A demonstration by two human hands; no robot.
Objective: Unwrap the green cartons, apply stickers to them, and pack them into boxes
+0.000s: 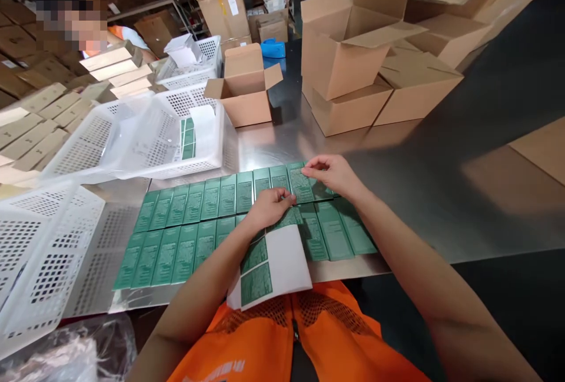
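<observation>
Small open carton [248,108] near a blue object [273,49], stacked boxes [223,18] behind.

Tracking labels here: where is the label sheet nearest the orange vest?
In the head view, the sheet is low centre, by the left hand, partly covering the front row of green boxes and crossing the edge of the table.

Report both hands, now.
Left hand: closed, holding the green label sheet.
Right hand: at the green boxes; whether it grips anything cannot be told.

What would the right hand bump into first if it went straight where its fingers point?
The right hand would likely meet the green boxes of the far row; whether it touches one is unclear.
</observation>
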